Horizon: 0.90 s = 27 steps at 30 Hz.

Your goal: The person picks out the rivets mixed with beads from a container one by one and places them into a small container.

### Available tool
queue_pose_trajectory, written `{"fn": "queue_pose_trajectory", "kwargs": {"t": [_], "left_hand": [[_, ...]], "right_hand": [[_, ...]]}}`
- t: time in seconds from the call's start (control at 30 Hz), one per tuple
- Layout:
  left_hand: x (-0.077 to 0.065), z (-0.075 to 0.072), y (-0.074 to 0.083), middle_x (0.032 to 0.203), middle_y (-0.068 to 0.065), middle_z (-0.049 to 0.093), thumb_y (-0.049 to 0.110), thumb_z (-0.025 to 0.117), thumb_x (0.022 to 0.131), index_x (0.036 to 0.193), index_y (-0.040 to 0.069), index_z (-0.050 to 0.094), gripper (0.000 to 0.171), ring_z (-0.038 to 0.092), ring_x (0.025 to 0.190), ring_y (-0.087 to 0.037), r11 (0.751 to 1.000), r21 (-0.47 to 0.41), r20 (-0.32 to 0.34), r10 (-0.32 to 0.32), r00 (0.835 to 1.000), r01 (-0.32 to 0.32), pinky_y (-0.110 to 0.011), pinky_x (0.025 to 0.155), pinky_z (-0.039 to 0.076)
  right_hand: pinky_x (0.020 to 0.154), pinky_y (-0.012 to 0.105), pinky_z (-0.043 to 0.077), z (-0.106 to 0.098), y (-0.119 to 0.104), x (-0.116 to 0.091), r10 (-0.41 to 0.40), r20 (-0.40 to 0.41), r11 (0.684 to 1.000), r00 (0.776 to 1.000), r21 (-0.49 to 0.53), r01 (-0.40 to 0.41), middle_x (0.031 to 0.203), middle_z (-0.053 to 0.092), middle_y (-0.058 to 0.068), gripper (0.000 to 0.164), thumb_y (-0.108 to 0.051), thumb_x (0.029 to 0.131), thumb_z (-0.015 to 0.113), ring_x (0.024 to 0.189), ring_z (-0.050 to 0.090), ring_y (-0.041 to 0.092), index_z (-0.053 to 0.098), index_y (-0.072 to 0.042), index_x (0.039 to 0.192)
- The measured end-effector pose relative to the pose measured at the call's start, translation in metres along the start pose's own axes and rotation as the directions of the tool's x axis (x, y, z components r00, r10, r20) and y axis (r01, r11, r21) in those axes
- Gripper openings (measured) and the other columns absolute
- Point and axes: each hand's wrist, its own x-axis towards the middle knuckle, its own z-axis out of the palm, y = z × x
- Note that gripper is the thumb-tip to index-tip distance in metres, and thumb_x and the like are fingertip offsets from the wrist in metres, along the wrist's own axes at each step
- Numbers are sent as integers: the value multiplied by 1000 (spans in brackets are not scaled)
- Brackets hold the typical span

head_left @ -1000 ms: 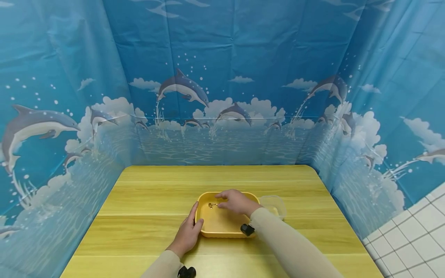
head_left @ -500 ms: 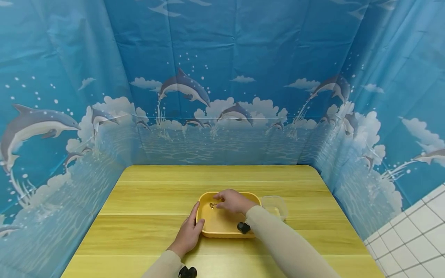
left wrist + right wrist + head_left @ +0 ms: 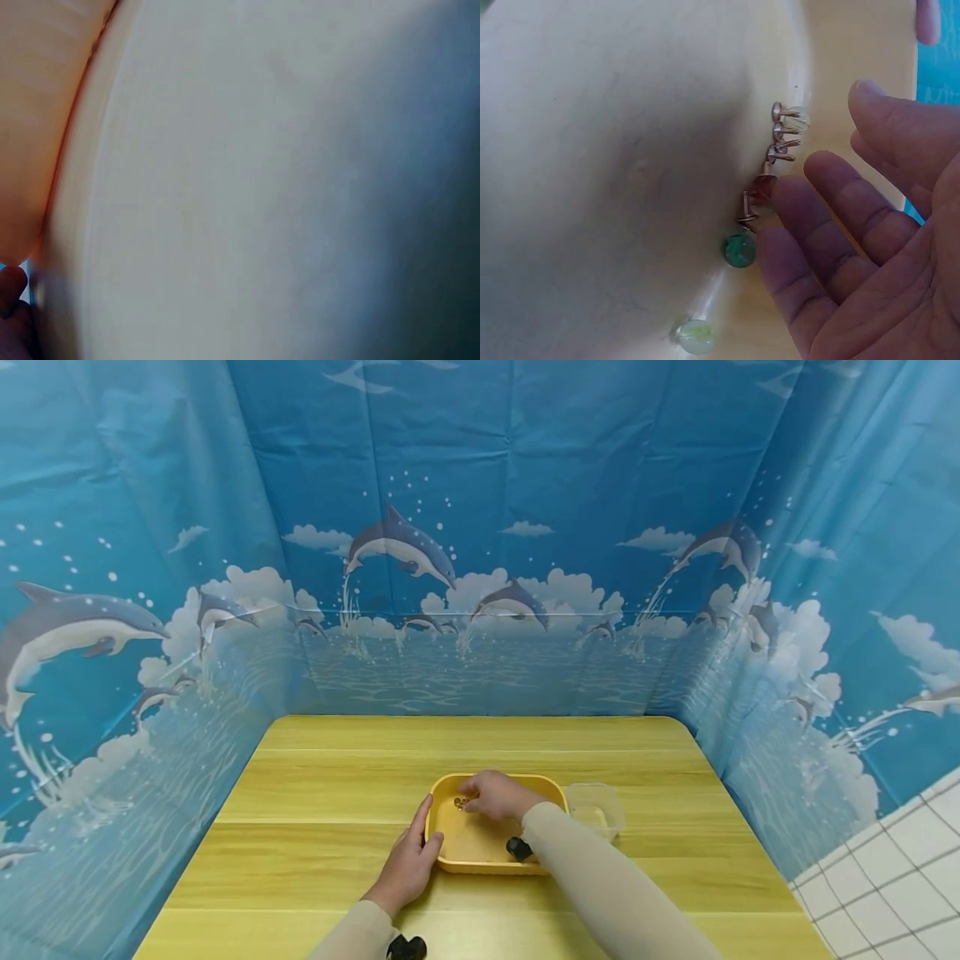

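A yellow tray (image 3: 480, 847) sits on the table. My left hand (image 3: 405, 868) holds its left side, fingers along the outer wall and thumb over the rim. Inside the tray is my right hand (image 3: 498, 797), its loosely bent fingers beside small copper-coloured tacks (image 3: 780, 131) and marbles. In the right wrist view a green marble (image 3: 739, 250) lies by the fingertips. Lower down rests a pale marble with a yellow-green swirl (image 3: 697, 337); another pale marble (image 3: 798, 118) is partly behind the tacks. Nothing is visibly pinched. The left wrist view shows mostly blurred table and tray wall (image 3: 37, 112).
A clear plastic box (image 3: 600, 802) stands right of the tray, partly behind the right forearm, with something pale yellow showing at its bottom. The wood-grain table (image 3: 337, 785) extends around them. A blue dolphin-print curtain (image 3: 480, 668) encloses the far sides.
My right hand has shifted slightly left and lower toward the tacks and marbles in the tray. My left hand keeps its place on the tray.
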Motion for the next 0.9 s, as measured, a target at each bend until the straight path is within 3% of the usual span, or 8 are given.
{"fn": "queue_pose_trajectory", "kwargs": {"t": [0.2, 0.43, 0.63, 0.9], "left_hand": [[1, 1, -4, 161, -23, 46, 31, 48, 113, 170, 31, 17, 65, 47, 146, -42, 1000, -2, 1, 4, 1000, -4, -62, 120, 38], [3, 2, -6, 160, -23, 48, 30, 49, 113, 170, 32, 18, 65, 48, 145, -41, 1000, 6, -9, 14, 1000, -14, -61, 119, 39], [2, 1, -4, 160, -23, 48, 31, 49, 113, 170, 31, 19, 65, 48, 145, -42, 1000, 17, -13, 5, 1000, -4, -62, 119, 39], [2, 1, -4, 162, -21, 46, 32, 49, 113, 170, 32, 18, 65, 47, 147, -42, 1000, 26, -3, -6, 1000, 6, -62, 119, 39]], "right_hand": [[102, 42, 58, 4, 0, 2, -16, 6, 1000, 1000, -11, 16, 128, 76, 5, 35, -15, 101, 72, 121, 70, 23, 73, -9, 135], [84, 33, 56, 9, 2, 5, -10, -4, 1000, 1000, -27, 10, 108, 77, -2, 29, -13, 100, 72, 89, 65, 12, 76, -11, 129], [85, 33, 57, 11, 9, 7, -19, -34, 1000, 999, -18, 19, 112, 77, 1, 32, -12, 100, 72, 91, 65, 9, 74, -9, 132], [77, 33, 51, 7, 18, 4, 8, -59, 1000, 998, 20, -7, 108, 76, 3, 32, -15, 99, 73, 82, 58, 12, 75, -10, 130]]}}
